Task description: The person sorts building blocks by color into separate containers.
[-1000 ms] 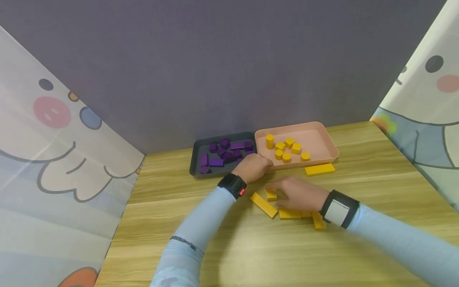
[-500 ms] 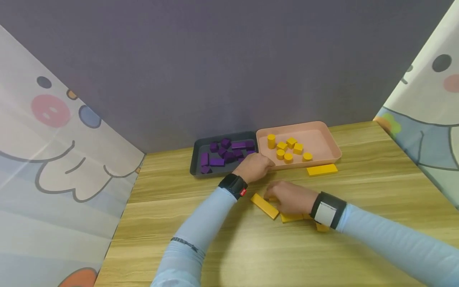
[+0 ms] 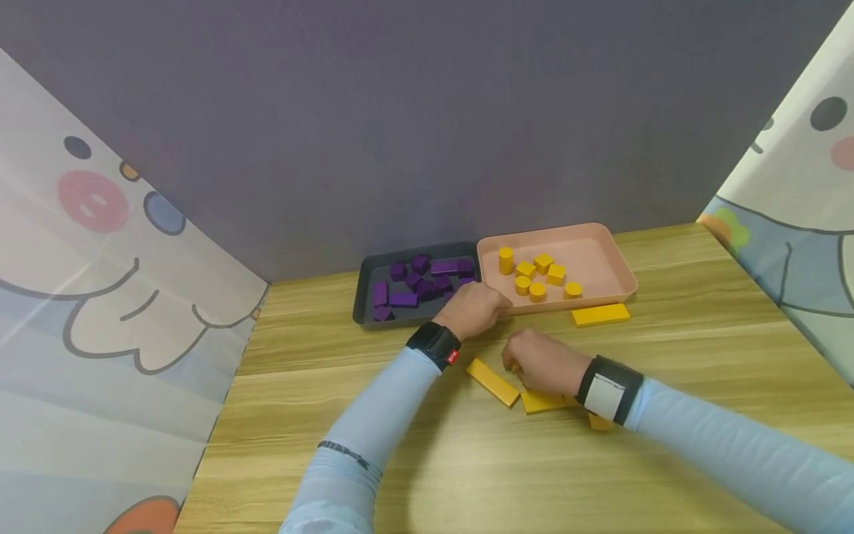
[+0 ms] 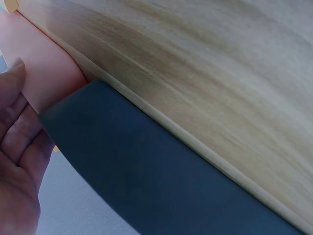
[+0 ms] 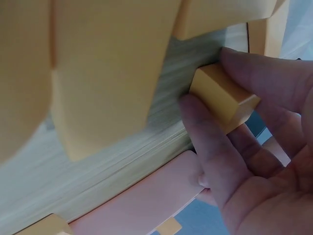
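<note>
My left hand grips the near-left rim of the pink tray; in the left wrist view the thumb presses the outside of its wall and the fingers reach over the edge. The tray carries several yellow cubes and cylinders. My right hand, in front of the tray, pinches a small yellow block between thumb and fingers; the hand mostly hides it in the head view. A long yellow block lies left of that hand. Another yellow block shows below it, others partly hidden.
Against the pink tray's left side stands a dark grey tray with several purple blocks. One long yellow block lies along the pink tray's front. A grey panel rises behind the wooden table, with printed curtains at both sides.
My right hand, whose fingers stood apart around the small yellow block, has closed on it and shifted slightly to the right. The left hand keeps its hold on the pink tray.
</note>
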The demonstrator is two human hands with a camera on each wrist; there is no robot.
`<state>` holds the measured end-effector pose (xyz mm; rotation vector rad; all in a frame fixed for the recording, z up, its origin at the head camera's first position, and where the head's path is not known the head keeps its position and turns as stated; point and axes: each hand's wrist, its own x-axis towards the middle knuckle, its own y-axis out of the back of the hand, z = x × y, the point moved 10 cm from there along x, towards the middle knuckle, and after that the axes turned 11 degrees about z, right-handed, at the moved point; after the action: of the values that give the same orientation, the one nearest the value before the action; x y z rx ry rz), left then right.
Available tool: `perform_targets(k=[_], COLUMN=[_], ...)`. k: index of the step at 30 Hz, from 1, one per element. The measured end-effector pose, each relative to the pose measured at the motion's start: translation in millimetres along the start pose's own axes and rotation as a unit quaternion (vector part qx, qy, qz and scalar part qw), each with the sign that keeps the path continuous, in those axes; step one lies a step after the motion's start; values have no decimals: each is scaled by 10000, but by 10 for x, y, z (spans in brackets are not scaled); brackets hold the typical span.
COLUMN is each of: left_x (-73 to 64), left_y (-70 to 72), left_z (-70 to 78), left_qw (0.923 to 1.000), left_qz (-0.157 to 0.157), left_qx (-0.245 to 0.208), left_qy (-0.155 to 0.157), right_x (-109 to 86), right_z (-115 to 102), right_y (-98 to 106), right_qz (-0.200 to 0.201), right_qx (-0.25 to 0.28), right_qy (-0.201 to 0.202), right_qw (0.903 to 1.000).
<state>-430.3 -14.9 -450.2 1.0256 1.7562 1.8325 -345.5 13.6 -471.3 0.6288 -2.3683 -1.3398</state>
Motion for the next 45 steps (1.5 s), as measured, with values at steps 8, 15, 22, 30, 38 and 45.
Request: perform_targets(k=[8, 15, 22, 30, 38, 45], left_x=[-3, -25, -22, -55, -114, -151], left_y=[3, -3, -3, 20, 125, 171], left_z=[-34, -28, 18, 30, 99, 154], left_qw=[10000, 9997, 9997, 9985, 9980, 9981], left_qz=[78, 215, 170, 432, 515, 509], left_qx=[10, 70, 198, 277, 292, 236], left_qy=[27, 61, -20, -169, -240, -270], right_x=[56, 204, 474, 740, 767, 717], right_z=[102, 245, 759, 1442, 1618, 1699], right_y=[249, 859, 1462, 1431, 1321, 1303], right_qz=[4, 873, 1832, 1733, 1655, 1763], right_qx=[106, -332, -819, -638, -1161, -1446], right_qy=[-79, -67, -853, -1764, -1697, -1685], right_qw=[9999, 9956, 9759, 9668, 9645, 9590])
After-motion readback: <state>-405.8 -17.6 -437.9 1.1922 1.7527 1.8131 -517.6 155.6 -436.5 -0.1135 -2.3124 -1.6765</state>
